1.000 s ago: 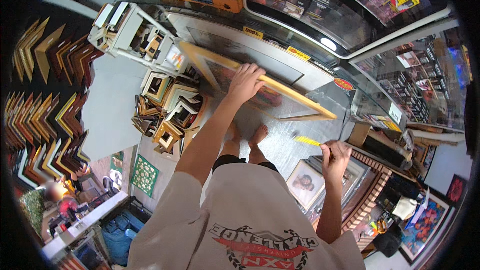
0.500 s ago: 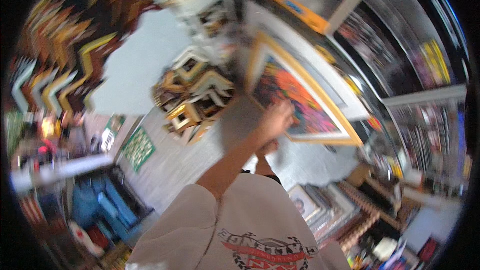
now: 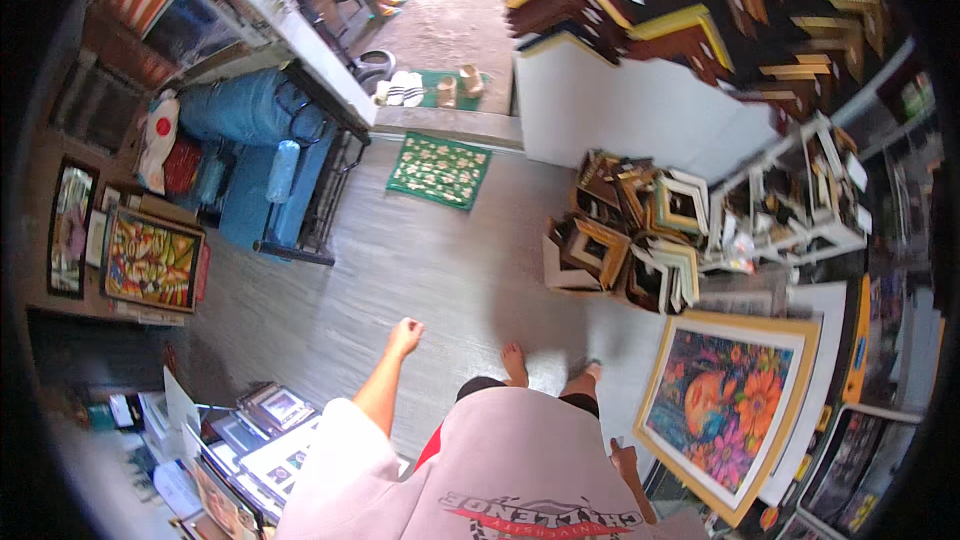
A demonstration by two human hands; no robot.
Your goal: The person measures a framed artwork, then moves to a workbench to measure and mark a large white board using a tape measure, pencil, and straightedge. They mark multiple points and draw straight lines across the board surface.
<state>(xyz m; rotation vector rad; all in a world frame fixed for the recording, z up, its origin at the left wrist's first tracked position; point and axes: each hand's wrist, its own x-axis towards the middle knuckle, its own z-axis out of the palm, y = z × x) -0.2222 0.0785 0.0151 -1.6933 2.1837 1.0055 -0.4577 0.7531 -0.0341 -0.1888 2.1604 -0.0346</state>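
My left hand (image 3: pixel 404 336) is held out over the grey floor with its fingers loosely curled in, and nothing shows in it. Low at my right side, my right hand (image 3: pixel 624 459) has its fingers closed. A small pale tip pokes out of it, too small to name. Nearest to that hand is a framed picture (image 3: pixel 722 405) of a face among orange and pink flowers. It has a light wooden frame and a white mat, and leans at the right, apart from the hand. A large white sheet or board (image 3: pixel 822 340) stands behind it.
Boxes of frame corner samples (image 3: pixel 600 252) stand on the floor (image 3: pixel 400 270), beside a white rack (image 3: pixel 785 240). More corners (image 3: pixel 690 35) hang above. A green flowered mat (image 3: pixel 438 172) lies at the doorway. Blue rolls (image 3: pixel 240 110) rest on a black stand; stacked frames (image 3: pixel 275 405) sit lower left.
My view has swung left toward the doorway. My hands, close together in front of the framed picture before, are now apart at my sides, and the picture sits farther right in view.
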